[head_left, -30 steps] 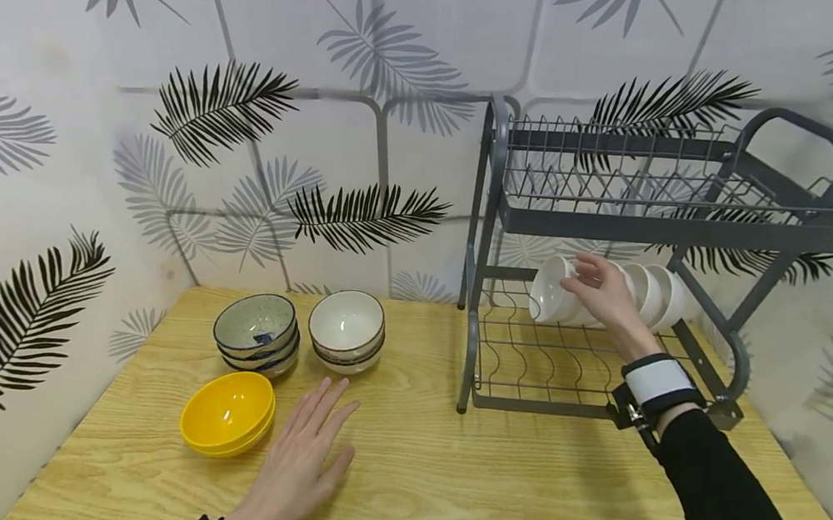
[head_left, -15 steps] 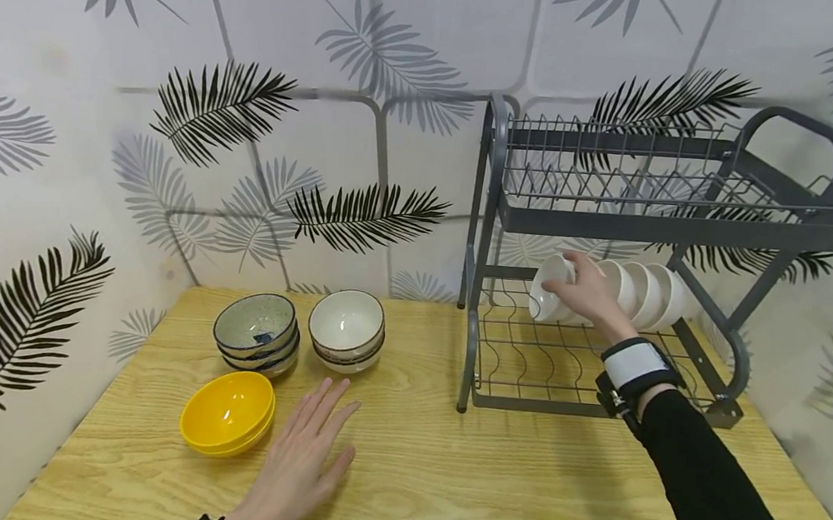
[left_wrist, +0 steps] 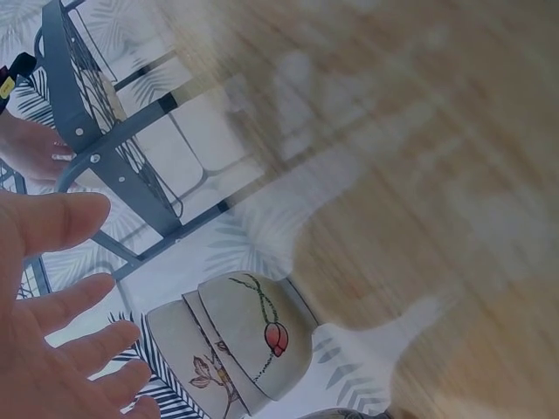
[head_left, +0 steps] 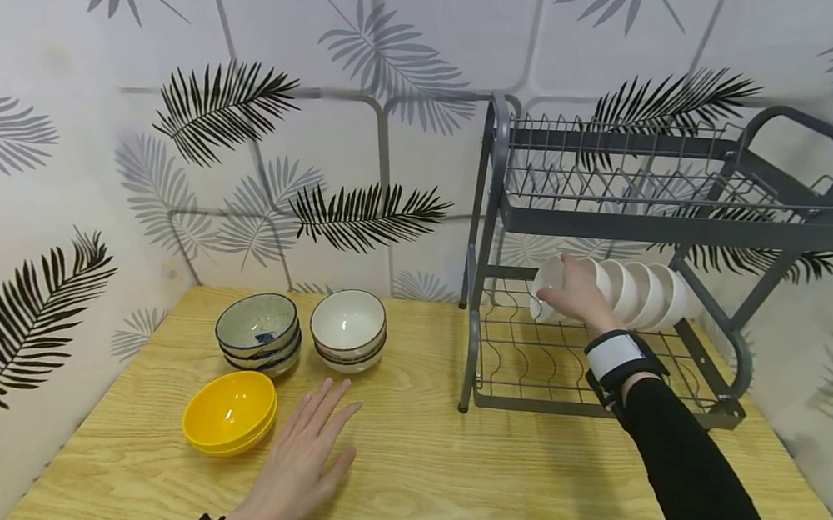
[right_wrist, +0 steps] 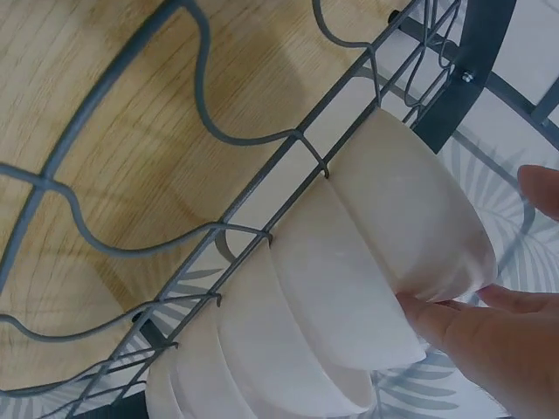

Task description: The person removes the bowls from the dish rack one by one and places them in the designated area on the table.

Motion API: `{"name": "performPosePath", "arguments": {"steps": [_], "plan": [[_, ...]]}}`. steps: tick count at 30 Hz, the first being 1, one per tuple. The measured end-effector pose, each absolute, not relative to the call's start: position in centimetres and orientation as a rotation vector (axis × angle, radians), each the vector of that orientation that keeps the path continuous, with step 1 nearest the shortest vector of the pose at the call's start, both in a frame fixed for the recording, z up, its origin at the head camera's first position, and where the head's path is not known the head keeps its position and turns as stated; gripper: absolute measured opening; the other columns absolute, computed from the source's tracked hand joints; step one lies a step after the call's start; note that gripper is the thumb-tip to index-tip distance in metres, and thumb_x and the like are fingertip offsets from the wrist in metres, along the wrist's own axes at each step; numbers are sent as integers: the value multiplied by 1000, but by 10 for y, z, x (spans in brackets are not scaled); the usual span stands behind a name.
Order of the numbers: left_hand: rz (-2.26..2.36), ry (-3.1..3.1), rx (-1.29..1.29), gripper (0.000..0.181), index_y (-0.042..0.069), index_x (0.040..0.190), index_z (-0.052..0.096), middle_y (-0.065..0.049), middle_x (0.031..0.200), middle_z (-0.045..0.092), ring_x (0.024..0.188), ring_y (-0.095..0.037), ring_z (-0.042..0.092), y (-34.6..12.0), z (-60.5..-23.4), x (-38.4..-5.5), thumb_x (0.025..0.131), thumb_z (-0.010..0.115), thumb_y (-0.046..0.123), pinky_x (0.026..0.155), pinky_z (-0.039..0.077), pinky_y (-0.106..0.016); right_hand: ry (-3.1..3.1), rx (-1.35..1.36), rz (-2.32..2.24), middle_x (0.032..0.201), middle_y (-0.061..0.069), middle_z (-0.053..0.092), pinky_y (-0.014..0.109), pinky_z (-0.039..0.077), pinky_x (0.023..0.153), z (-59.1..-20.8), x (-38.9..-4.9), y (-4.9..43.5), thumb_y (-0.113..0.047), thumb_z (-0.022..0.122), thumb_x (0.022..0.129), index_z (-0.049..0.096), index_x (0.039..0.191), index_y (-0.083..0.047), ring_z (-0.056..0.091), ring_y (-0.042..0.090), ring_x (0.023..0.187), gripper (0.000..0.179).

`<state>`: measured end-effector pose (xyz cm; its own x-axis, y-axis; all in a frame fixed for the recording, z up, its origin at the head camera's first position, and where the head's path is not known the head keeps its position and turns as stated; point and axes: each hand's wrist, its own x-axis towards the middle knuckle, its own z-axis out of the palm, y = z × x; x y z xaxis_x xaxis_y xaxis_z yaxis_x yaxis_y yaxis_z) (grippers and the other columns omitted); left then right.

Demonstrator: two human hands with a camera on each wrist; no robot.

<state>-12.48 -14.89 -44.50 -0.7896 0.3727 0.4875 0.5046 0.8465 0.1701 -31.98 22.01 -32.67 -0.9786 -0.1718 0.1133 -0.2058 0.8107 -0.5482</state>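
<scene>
Several white bowls (head_left: 642, 294) stand on edge in a row on the rack's lower tier. My right hand (head_left: 582, 297) is at the leftmost white bowl (right_wrist: 415, 209), its fingers round the top edge. In the right wrist view, the fingertips touch that bowl's outer side and the thumb is in front of its opening; whether the thumb presses on it is unclear. My left hand (head_left: 303, 458), fingers spread and straight, is over the table and holds nothing. Nearest to it are two stacked yellow bowls (head_left: 228, 413) and a stack of cream bowls (left_wrist: 253, 336) with a flower pattern.
A grey two-tier dish rack (head_left: 675, 230) stands at the right on the wooden table (head_left: 440, 480); its upper tier hangs over the white bowls. Stacked speckled, blue-rimmed bowls (head_left: 255, 328) stand at the back left. A leaf-patterned wall (head_left: 421, 59) closes the back.
My right hand has moved left and slightly down, from above the row onto the leftmost white bowl. My left hand and the stacked bowls have stayed in place.
</scene>
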Motion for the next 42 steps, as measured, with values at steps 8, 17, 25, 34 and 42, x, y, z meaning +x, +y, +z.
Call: {"name": "performPosePath", "arguments": {"steps": [8,17,25,34,42], "plan": [[-409,-2587,-645,52,7,131,55,-15,151,34,139,-32,24,-149,-443,-124,83,69,20,115,23,-51,-3002,256,819,142,43,25,66,37,100,-325,-324,215,-11,60,87,7,146,17,32,56,124,84],[-411,-2579,-652,52,6,131,55,-15,150,36,139,-32,24,-149,-443,-125,83,69,20,115,23,-51,-3084,262,740,147,43,9,65,27,107,-325,-328,215,-12,69,83,0,146,16,17,56,131,98],[-400,-2595,-653,52,7,132,55,-14,152,34,140,-31,24,-149,-443,-125,83,69,21,115,23,-51,-3124,293,518,145,43,9,63,24,109,-330,-335,213,-11,81,70,-1,145,18,13,56,132,114],[-403,-2574,-669,51,7,131,55,-14,151,35,138,-33,27,-149,-443,-126,83,69,20,114,23,-52,-3080,300,348,145,40,14,62,27,109,-336,-334,211,-10,85,65,4,145,16,17,57,128,116],[-410,-2569,-672,53,7,132,55,-15,151,35,138,-34,27,-148,-445,-125,83,69,20,114,23,-52,-3051,373,183,148,35,13,62,37,101,-342,-340,210,-10,87,62,7,147,12,21,57,126,119]]}}
